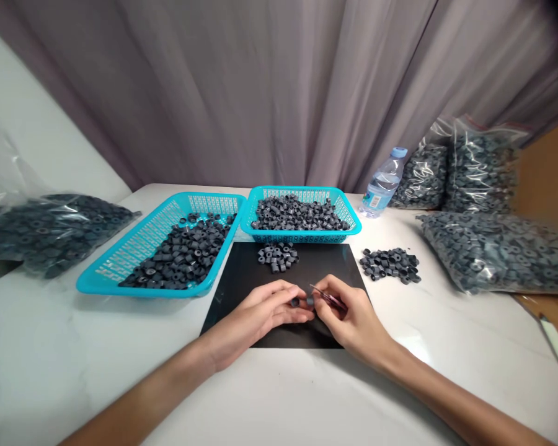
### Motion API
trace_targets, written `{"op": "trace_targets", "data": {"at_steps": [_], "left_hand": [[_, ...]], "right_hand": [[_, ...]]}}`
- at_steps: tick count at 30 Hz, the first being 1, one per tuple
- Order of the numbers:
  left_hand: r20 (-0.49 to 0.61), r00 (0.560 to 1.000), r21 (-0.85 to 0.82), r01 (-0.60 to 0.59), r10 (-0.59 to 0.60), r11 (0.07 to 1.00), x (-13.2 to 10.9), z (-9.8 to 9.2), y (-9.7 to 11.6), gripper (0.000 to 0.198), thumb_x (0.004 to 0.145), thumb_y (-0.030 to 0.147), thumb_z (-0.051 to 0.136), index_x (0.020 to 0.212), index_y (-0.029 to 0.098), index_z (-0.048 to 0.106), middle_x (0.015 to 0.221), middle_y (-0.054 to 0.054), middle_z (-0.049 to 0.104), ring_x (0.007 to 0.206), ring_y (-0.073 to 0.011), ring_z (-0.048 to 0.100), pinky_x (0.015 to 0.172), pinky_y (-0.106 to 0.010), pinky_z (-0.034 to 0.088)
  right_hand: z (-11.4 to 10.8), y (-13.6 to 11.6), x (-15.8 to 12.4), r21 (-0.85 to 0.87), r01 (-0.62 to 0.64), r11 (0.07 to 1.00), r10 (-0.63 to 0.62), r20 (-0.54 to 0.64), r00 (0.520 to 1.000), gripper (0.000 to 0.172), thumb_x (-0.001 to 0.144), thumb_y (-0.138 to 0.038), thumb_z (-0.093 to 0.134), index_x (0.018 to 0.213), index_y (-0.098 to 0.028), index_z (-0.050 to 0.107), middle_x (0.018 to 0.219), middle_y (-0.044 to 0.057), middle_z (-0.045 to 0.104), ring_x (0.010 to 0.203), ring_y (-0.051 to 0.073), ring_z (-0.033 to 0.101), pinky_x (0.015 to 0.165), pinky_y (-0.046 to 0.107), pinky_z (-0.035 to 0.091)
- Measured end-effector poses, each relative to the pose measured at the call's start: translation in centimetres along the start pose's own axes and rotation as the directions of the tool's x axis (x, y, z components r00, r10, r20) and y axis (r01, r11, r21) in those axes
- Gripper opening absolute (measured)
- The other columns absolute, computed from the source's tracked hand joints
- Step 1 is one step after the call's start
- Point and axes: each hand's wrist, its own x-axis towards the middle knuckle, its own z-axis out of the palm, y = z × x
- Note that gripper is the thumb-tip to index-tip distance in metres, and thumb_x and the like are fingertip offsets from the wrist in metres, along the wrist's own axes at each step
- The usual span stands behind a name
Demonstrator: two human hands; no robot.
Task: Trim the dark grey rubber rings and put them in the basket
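Over a black mat [242,279], my two hands meet with their fingertips close together. My left hand [270,306] is closed, with a small dark grey hollow cylinder [295,303] between its thumb and fingers. A second small grey cylinder [310,300] sits between the fingertips of both hands; which one bears it I cannot tell. In my closed right hand [348,310] is a thin, pointed tool [331,298], reddish along its shaft; the fingers hide much of it. A small pile of grey cylinders [278,257] lies at the mat's back edge.
Two blue baskets [144,294] [302,234] hold many grey cylinders. Another pile [390,265] lies right of the mat. A water bottle [384,184] stands behind it. Filled plastic bags [502,254] [69,229] flank the white table [279,402]. A grey curtain [214,93] hangs behind.
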Motion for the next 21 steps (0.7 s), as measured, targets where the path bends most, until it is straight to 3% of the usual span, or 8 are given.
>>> {"op": "trace_targets", "data": {"at_steps": [6, 10, 13, 16, 21], "left_hand": [[0.076, 0.996, 0.143, -0.051, 0.040, 0.988, 0.0, -0.3, 0.1, 0.029, 0.096, 0.041, 0.063, 0.110, 0.017, 0.070, 0.114, -0.008, 0.073, 0.110, -0.0245, 0.071, 0.107, -0.038, 0.049], [0.091, 0.995, 0.157, -0.048, 0.034, 0.986, 0.1, -0.2, 0.1, 0.027, 0.096, 0.039, 0.064, 0.108, 0.016, 0.071, 0.114, -0.009, 0.073, 0.112, -0.0256, 0.070, 0.107, -0.038, 0.049], [0.056, 0.998, 0.143, -0.001, -0.007, 0.990, 0.0, -0.2, 0.3, 0.028, 0.096, 0.041, 0.063, 0.106, 0.017, 0.072, 0.113, -0.008, 0.074, 0.110, -0.0260, 0.072, 0.109, -0.038, 0.048], [0.041, 0.999, 0.130, 0.021, -0.027, 0.991, -0.1, -0.2, 0.4, 0.029, 0.097, 0.042, 0.062, 0.104, 0.016, 0.073, 0.109, -0.008, 0.076, 0.109, -0.0275, 0.073, 0.109, -0.039, 0.047], [0.065, 0.997, 0.079, 0.023, -0.028, 0.997, -0.2, -0.1, 0.4, 0.029, 0.097, 0.041, 0.061, 0.105, 0.016, 0.074, 0.111, -0.010, 0.077, 0.112, -0.0286, 0.072, 0.109, -0.039, 0.048]], "right_hand": [[0.1, 0.3, -0.1, -0.060, 0.056, 0.997, -0.053, 0.041, 0.998, 0.011, 0.095, -0.028, 0.057, 0.086, -0.022, 0.056, 0.059, -0.006, 0.045, 0.052, 0.011, 0.036, 0.051, 0.025, 0.028], [0.0, -0.1, 0.0, -0.016, 0.042, 0.999, -0.041, 0.052, 0.998, 0.020, 0.097, -0.036, 0.056, 0.084, -0.021, 0.058, 0.062, -0.004, 0.048, 0.054, 0.012, 0.038, 0.053, 0.026, 0.031], [-0.3, -0.3, 0.3, 0.013, -0.002, 1.000, 0.002, -0.024, 1.000, 0.031, 0.100, -0.043, 0.053, 0.081, -0.020, 0.060, 0.067, -0.002, 0.051, 0.060, 0.013, 0.041, 0.057, 0.027, 0.033], [-0.6, -0.1, 0.7, 0.028, -0.045, 0.999, 0.048, -0.127, 0.991, 0.037, 0.100, -0.050, 0.052, 0.080, -0.019, 0.062, 0.064, -0.003, 0.043, 0.059, 0.014, 0.038, 0.056, 0.028, 0.030], [-0.9, 0.6, 1.3, 0.067, -0.082, 0.994, 0.092, -0.153, 0.984, 0.040, 0.099, -0.055, 0.052, 0.083, -0.020, 0.063, 0.062, -0.004, 0.040, 0.057, 0.014, 0.034, 0.053, 0.028, 0.026]]}}
